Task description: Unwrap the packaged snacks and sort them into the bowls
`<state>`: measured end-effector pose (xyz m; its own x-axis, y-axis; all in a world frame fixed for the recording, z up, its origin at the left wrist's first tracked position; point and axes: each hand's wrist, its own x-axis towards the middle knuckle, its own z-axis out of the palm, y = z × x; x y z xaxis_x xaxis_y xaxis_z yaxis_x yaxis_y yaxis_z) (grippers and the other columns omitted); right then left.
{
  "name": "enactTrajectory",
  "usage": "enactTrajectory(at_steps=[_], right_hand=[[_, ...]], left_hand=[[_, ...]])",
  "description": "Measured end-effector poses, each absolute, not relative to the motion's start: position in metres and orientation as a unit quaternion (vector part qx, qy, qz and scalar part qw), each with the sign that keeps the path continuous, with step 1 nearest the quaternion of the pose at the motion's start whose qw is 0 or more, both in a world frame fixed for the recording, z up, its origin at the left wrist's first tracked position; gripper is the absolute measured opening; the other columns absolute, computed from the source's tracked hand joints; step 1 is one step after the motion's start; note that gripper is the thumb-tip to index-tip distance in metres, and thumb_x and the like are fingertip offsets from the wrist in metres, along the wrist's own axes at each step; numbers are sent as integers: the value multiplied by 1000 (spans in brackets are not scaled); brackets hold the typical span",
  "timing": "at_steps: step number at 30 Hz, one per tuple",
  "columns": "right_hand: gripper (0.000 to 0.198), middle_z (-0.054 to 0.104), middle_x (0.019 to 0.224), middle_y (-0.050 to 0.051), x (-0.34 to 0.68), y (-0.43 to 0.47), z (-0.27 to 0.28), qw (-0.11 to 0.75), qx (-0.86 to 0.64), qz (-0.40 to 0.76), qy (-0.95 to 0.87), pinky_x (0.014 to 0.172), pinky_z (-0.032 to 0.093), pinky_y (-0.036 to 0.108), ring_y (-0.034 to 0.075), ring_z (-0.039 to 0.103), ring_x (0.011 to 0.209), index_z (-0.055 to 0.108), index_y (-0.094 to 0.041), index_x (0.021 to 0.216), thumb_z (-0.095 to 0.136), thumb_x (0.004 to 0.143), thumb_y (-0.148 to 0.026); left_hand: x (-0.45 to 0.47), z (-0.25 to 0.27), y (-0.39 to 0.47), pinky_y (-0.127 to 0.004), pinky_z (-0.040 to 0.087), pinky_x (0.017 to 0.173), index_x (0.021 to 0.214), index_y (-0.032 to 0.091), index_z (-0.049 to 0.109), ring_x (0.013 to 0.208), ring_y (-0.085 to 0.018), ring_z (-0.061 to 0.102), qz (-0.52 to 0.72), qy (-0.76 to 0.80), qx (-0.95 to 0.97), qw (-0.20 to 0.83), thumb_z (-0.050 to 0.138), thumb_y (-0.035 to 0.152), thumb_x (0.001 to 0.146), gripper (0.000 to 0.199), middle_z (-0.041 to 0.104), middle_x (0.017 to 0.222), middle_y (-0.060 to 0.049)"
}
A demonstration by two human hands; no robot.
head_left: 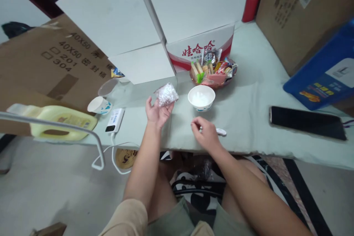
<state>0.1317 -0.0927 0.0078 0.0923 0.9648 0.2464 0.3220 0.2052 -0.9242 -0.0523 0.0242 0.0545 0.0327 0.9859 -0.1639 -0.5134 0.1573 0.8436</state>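
Observation:
My left hand [156, 112] is raised over the table's near edge and holds a small crinkled clear plastic bag [166, 94] of white pieces at its fingertips. My right hand [205, 132] rests on the pale green tablecloth [249, 92], fingers curled, over a small white object [221, 131] that sticks out to its right. I cannot tell whether it grips that object. A white paper bowl [201, 98] with white contents stands just beyond both hands.
A glass dish of wrapped snacks [212, 70] sits behind the bowl, before a red-and-white carton [200, 46]. A black phone [307, 122] and a blue box [323, 72] are at the right. At the left lie a paper cup [99, 105], a white power bank [114, 120] and a yellow jug [54, 121].

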Motion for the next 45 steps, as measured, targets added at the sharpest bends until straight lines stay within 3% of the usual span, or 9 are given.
enactTrajectory(at_steps=[2, 7, 11, 18, 27, 31, 35, 39, 45], right_hand=[[12, 65, 82, 5, 145, -95, 3, 508, -564, 261, -596, 72, 44, 31, 19, 59, 73, 61, -23, 84, 49, 86, -24], [35, 66, 111, 12, 169, -98, -12, 410, -649, 116, -630, 89, 45, 42, 29, 60, 101, 68, -20, 105, 49, 76, -13], [38, 66, 121, 14, 173, -95, -20, 293, -694, 86, -652, 94, 44, 48, 34, 58, 111, 69, -18, 112, 54, 77, -19], [27, 68, 117, 12, 160, -92, -21, 256, -652, 100, -707, 97, 45, 49, 32, 57, 112, 74, -21, 103, 58, 83, -28], [19, 72, 116, 9, 167, -97, -21, 270, -583, 170, -747, 98, 43, 49, 31, 59, 112, 74, -23, 93, 63, 82, -34], [28, 73, 89, 7, 160, -99, -9, 349, -609, 266, -661, 77, 48, 36, 23, 65, 81, 69, -20, 97, 50, 90, -39], [38, 66, 68, 1, 149, -100, 3, 378, -605, 391, -581, 58, 41, 27, 15, 56, 52, 64, -20, 89, 37, 96, -47], [32, 66, 66, 3, 140, -99, 4, 321, -646, 324, -613, 62, 36, 27, 18, 60, 61, 61, -20, 81, 40, 95, -39], [34, 75, 85, 12, 128, -98, 7, 172, -709, 182, -659, 61, 26, 31, 23, 64, 70, 68, -17, 102, 38, 99, -33]], left_hand=[[-66, 50, -3, -35, 59, 91, 107, 19, 65, 106, -25, 70, 570, 379, 319, 656, 60, 68, 76, 58, 73, 110, -12], [-86, 34, -21, -35, 54, 102, 118, 24, 59, 108, -22, 69, 504, 452, 395, 621, 86, 23, 59, 65, 69, 117, -6], [-85, 21, -15, -41, 48, 109, 121, 26, 56, 118, -23, 64, 485, 452, 426, 616, 85, 15, 57, 72, 63, 125, -5], [-79, 23, -15, -41, 53, 103, 117, 26, 59, 115, -23, 65, 500, 406, 362, 674, 78, 31, 70, 52, 66, 127, -5], [-71, 14, -13, -34, 55, 93, 114, 20, 65, 100, -18, 68, 477, 473, 400, 623, 71, 13, 67, 48, 73, 110, -5], [-63, 5, -13, -30, 53, 89, 113, 19, 63, 96, -17, 69, 467, 471, 462, 588, 76, 18, 68, 47, 74, 104, -5], [-50, 0, -18, -28, 53, 82, 107, 20, 61, 89, -16, 68, 445, 450, 537, 557, 79, 24, 70, 41, 73, 100, -4], [-38, -2, -22, -29, 53, 80, 106, 20, 62, 87, -16, 67, 409, 405, 585, 572, 81, 27, 69, 42, 72, 99, -4], [-35, -7, -23, -29, 55, 80, 105, 21, 63, 87, -17, 68, 442, 403, 567, 566, 86, 34, 67, 46, 72, 96, -4]])
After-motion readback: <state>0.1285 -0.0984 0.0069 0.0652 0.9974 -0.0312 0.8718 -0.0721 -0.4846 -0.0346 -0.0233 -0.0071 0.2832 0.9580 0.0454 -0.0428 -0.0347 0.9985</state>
